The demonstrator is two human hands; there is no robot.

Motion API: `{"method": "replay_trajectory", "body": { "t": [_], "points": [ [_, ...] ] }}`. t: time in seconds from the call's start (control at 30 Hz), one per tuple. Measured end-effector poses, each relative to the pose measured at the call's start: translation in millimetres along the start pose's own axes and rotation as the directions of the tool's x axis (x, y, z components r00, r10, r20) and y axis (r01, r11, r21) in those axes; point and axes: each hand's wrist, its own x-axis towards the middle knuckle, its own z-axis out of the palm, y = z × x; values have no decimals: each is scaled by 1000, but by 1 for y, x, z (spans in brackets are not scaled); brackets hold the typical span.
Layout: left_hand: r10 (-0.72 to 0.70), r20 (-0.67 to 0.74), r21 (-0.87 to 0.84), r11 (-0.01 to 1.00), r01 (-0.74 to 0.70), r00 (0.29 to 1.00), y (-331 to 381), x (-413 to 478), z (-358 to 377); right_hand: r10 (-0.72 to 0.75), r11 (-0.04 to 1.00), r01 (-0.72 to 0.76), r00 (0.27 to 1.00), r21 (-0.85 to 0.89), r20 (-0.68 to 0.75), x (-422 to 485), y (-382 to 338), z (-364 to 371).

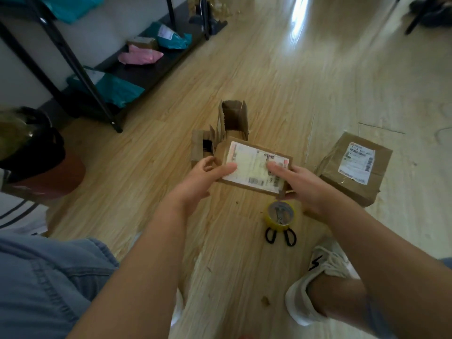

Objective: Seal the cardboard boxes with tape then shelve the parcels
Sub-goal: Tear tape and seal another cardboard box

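A flat cardboard box with a white shipping label is held above the wooden floor between both hands. My left hand grips its left end, thumb on the label. My right hand grips its right end, fingers on top and thumb below. A yellow tape roll lies on the floor just under the box, on top of black-handled scissors. Two open small boxes stand behind, one to the left and one further back. A taped, labelled box sits to the right.
A black metal shelf rack stands at the left with teal and pink mailer bags on its lowest shelf. A bin with a black bag is at the far left. My shoe is on the floor lower right.
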Motion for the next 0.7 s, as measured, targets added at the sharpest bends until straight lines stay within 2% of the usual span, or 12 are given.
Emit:
{"method": "replay_trajectory", "body": {
  "t": [0.1,0.3,0.4,0.57,0.7],
  "points": [
    [22,-65,50,999,-19,998,10,-1,3,-25,999,25,1000,-40,2,3,-10,-10],
    [-86,-185,-107,992,67,979,1,4,5,-86,996,87,993,9,-84,-4,-13,-11],
    [-123,-169,-117,988,104,978,-1,4,11,-92,996,92,991,-6,-98,-8,-10,-3],
    [-116,-24,-64,991,114,993,-4,3,19,-106,993,112,971,19,-213,-8,-11,1],
    [-91,-88,-139,987,78,992,-4,7,18,-137,981,165,959,97,-248,-9,-14,-10]
  ]
}}
